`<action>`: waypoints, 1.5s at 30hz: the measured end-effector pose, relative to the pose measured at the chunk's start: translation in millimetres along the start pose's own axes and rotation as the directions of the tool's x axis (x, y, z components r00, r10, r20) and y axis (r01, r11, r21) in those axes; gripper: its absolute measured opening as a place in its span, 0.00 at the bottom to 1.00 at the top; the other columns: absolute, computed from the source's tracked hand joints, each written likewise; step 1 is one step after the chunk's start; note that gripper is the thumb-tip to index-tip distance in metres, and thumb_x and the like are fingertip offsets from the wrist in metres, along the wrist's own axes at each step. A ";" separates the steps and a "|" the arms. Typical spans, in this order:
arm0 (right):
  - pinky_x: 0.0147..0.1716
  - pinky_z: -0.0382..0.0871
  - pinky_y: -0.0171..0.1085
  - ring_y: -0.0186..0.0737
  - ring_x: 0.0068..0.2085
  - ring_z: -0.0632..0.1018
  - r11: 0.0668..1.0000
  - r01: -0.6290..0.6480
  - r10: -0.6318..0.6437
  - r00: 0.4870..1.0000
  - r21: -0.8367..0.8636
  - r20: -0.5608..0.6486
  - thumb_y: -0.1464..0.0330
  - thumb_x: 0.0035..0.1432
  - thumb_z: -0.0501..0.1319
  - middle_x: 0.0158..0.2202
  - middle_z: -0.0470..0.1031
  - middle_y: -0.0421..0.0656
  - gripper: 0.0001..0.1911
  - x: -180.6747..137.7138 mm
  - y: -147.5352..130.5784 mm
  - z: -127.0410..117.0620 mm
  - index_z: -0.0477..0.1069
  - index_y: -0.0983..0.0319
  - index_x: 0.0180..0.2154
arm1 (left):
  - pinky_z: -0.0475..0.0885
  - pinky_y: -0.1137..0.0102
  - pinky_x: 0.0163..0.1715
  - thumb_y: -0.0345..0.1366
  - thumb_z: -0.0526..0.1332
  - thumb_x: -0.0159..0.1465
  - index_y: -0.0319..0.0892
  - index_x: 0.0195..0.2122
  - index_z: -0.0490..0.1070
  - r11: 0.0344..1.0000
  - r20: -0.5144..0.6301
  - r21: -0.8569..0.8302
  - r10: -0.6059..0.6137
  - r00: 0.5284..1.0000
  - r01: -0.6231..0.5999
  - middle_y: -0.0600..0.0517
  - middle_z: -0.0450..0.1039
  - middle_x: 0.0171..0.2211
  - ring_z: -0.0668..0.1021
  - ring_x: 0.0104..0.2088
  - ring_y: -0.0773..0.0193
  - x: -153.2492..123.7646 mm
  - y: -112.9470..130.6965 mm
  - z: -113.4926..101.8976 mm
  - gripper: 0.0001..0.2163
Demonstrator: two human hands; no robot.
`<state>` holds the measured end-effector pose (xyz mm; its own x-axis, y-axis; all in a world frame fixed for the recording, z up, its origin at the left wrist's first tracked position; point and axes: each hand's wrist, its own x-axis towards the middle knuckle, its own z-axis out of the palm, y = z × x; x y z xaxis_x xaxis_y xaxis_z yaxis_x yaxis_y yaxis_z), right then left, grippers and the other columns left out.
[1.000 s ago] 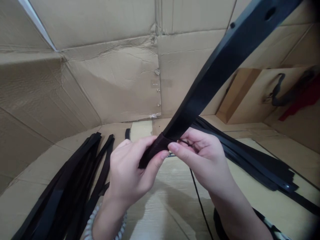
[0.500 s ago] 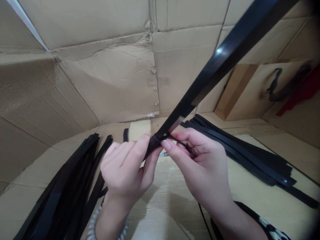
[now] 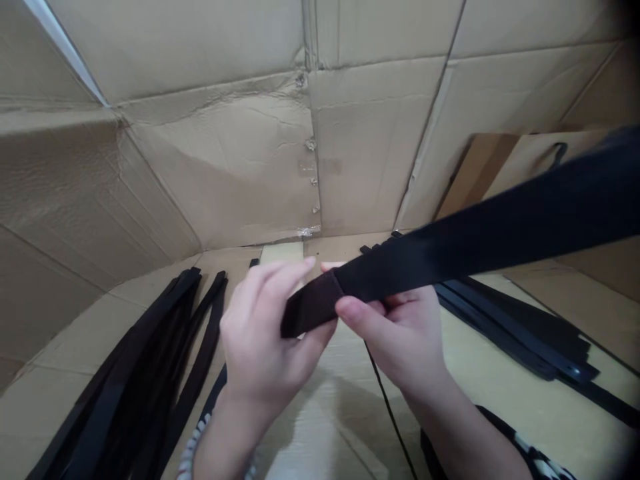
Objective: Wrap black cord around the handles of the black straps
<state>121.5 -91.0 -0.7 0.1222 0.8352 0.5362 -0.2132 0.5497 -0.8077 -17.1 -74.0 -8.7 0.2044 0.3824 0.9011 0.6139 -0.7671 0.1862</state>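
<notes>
A wide black strap (image 3: 450,250) runs from between my hands up to the right edge of the view. Its near end is a dark brown, woven-looking section (image 3: 314,303). My left hand (image 3: 270,333) is closed round this end, with fingers behind and thumb below. Pinching the strap just past the seam is my right hand (image 3: 405,340), its thumb on the front and its other fingers hidden behind. From under the right hand a thin black cord (image 3: 387,400) hangs down to the tabletop; its upper end is out of sight.
Long black straps (image 3: 125,360) lie in a pile on the left. More black strips (image 3: 520,327) are stacked on the right of the pale table (image 3: 320,413). Cardboard walls (image 3: 225,167) enclose the back and sides. A brown paper bag (image 3: 480,167) leans at the back right.
The strap has turned its flat face toward me, and its far end has swung down to the right. My right thumb now presses on its face, and the cord shows below.
</notes>
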 end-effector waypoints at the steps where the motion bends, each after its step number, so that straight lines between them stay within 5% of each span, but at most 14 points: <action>1: 0.21 0.70 0.29 0.30 0.23 0.73 0.998 0.008 -0.011 0.999 0.060 0.051 0.65 0.49 0.72 0.26 0.78 0.39 0.07 1.9 2.3 -3.1 0.81 0.57 0.33 | 0.73 0.69 0.34 0.39 0.67 0.61 0.43 0.50 0.71 0.988 0.150 -0.126 -0.070 0.986 0.090 0.50 0.77 0.39 0.79 0.36 0.62 3.3 -1.4 -4.3 0.17; 3: 0.31 0.77 0.31 0.33 0.30 0.80 0.985 -0.009 -0.018 0.987 0.170 0.157 0.65 0.51 0.71 0.32 0.82 0.39 0.09 5.3 7.5 -9.5 0.82 0.53 0.38 | 0.71 0.75 0.27 0.40 0.66 0.63 0.46 0.51 0.71 0.926 0.433 -0.285 -0.108 0.895 0.249 0.56 0.77 0.32 0.78 0.28 0.69 8.7 -4.3 -14.0 0.16; 5: 0.38 0.79 0.31 0.33 0.35 0.82 0.969 -0.055 -0.009 0.967 0.242 0.255 0.65 0.55 0.69 0.35 0.83 0.38 0.09 8.7 13.5 -16.0 0.81 0.50 0.41 | 0.67 0.78 0.21 0.38 0.65 0.64 0.46 0.46 0.73 0.899 0.540 -0.329 -0.073 0.838 0.290 0.61 0.74 0.24 0.74 0.21 0.74 11.4 -6.7 -22.1 0.09; 10: 0.41 0.77 0.26 0.29 0.39 0.82 0.958 -0.055 -0.041 0.945 0.282 0.324 0.66 0.58 0.67 0.38 0.84 0.37 0.08 17.8 26.7 -25.7 0.81 0.51 0.41 | 0.67 0.73 0.28 0.31 0.64 0.64 0.41 0.47 0.73 0.987 0.258 -0.149 0.100 0.961 -0.063 0.56 0.79 0.32 0.78 0.28 0.71 8.5 -9.3 -24.3 0.10; 13: 0.42 0.78 0.28 0.31 0.42 0.82 0.948 -0.021 -0.085 0.946 0.319 0.314 0.67 0.57 0.68 0.40 0.83 0.38 0.09 20.6 28.6 -25.2 0.81 0.52 0.41 | 0.65 0.70 0.31 0.26 0.65 0.63 0.40 0.51 0.72 0.982 0.137 0.021 0.186 0.973 -0.190 0.53 0.82 0.38 0.80 0.32 0.69 5.0 -8.3 -20.5 0.16; 21: 0.46 0.76 0.26 0.29 0.43 0.82 0.924 -0.003 -0.134 0.934 0.381 0.331 0.68 0.56 0.68 0.39 0.83 0.37 0.09 18.1 25.4 -25.0 0.81 0.53 0.41 | 0.65 0.69 0.30 0.24 0.66 0.60 0.39 0.50 0.74 0.968 0.066 0.089 0.227 0.972 -0.233 0.53 0.82 0.34 0.79 0.27 0.68 3.4 -3.4 -18.9 0.16; 27: 0.43 0.76 0.23 0.27 0.41 0.82 0.928 -0.009 -0.125 0.934 0.372 0.335 0.69 0.57 0.68 0.39 0.83 0.37 0.09 18.6 27.2 -25.3 0.81 0.52 0.41 | 0.67 0.71 0.31 0.24 0.64 0.61 0.37 0.47 0.73 0.979 0.102 -0.015 0.204 0.974 -0.204 0.52 0.82 0.37 0.80 0.32 0.69 4.0 -1.9 -16.9 0.12; 31: 0.39 0.77 0.27 0.28 0.34 0.81 0.936 -0.049 -0.076 0.939 0.350 0.336 0.67 0.56 0.68 0.35 0.82 0.38 0.08 18.8 29.0 -26.4 0.81 0.53 0.40 | 0.71 0.75 0.32 0.24 0.60 0.63 0.36 0.48 0.69 0.979 0.223 -0.199 0.094 0.970 -0.049 0.52 0.79 0.35 0.79 0.32 0.69 5.1 5.5 -18.1 0.12; 34: 0.35 0.79 0.33 0.33 0.31 0.81 0.945 -0.081 -0.026 0.947 0.317 0.319 0.65 0.54 0.70 0.31 0.81 0.40 0.08 17.9 31.1 -26.9 0.82 0.55 0.38 | 0.70 0.76 0.27 0.33 0.59 0.66 0.41 0.48 0.69 0.881 0.389 -0.415 -0.053 0.920 0.226 0.54 0.75 0.31 0.76 0.28 0.70 8.5 7.8 -22.1 0.09; 36: 0.30 0.78 0.32 0.33 0.29 0.80 0.946 -0.092 -0.014 0.947 0.312 0.321 0.66 0.52 0.70 0.29 0.80 0.40 0.08 17.1 32.7 -26.2 0.82 0.55 0.37 | 0.68 0.75 0.23 0.46 0.55 0.69 0.42 0.40 0.72 0.724 0.553 -0.519 -0.122 0.824 0.455 0.53 0.72 0.27 0.73 0.25 0.69 10.4 5.6 -23.9 0.13; 38: 0.24 0.75 0.30 0.30 0.24 0.77 0.938 -0.139 0.008 0.926 0.319 0.378 0.66 0.53 0.70 0.26 0.79 0.39 0.07 16.2 33.3 -24.6 0.81 0.56 0.37 | 0.67 0.73 0.21 0.55 0.49 0.69 0.42 0.34 0.71 0.495 0.729 -0.558 -0.092 0.678 0.666 0.51 0.70 0.25 0.71 0.24 0.67 10.3 1.5 -23.1 0.22; 41: 0.20 0.71 0.30 0.29 0.19 0.74 0.941 -0.200 0.063 0.897 0.273 0.438 0.61 0.55 0.68 0.23 0.77 0.38 0.09 15.4 28.7 -22.4 0.80 0.57 0.36 | 0.61 0.73 0.15 0.59 0.50 0.66 0.42 0.34 0.69 0.187 0.842 -0.530 0.006 0.539 0.827 0.54 0.63 0.20 0.64 0.18 0.69 6.7 -3.6 -18.1 0.24; 43: 0.21 0.70 0.30 0.30 0.20 0.73 0.976 -0.158 0.094 0.923 0.146 0.374 0.60 0.54 0.68 0.24 0.76 0.38 0.10 14.5 20.4 -22.3 0.80 0.58 0.36 | 0.55 0.74 0.13 0.60 0.54 0.64 0.43 0.35 0.68 0.142 0.841 -0.530 -0.038 0.540 0.836 0.57 0.58 0.19 0.59 0.16 0.71 4.4 -5.1 -16.0 0.23; 45: 0.20 0.65 0.29 0.28 0.20 0.68 0.992 -0.116 0.122 0.947 -0.040 0.296 0.61 0.53 0.69 0.21 0.70 0.37 0.11 12.8 9.5 -23.4 0.80 0.58 0.38 | 0.54 0.75 0.13 0.57 0.57 0.64 0.43 0.36 0.68 0.216 0.818 -0.529 -0.130 0.561 0.821 0.58 0.56 0.20 0.57 0.17 0.72 4.0 -5.1 -16.7 0.20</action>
<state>143.8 -74.7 -7.2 -0.1971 0.8539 0.4817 -0.1873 0.4495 -0.8734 -32.1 -77.1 0.5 0.6584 0.7352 0.1612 -0.1031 -0.1240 0.9869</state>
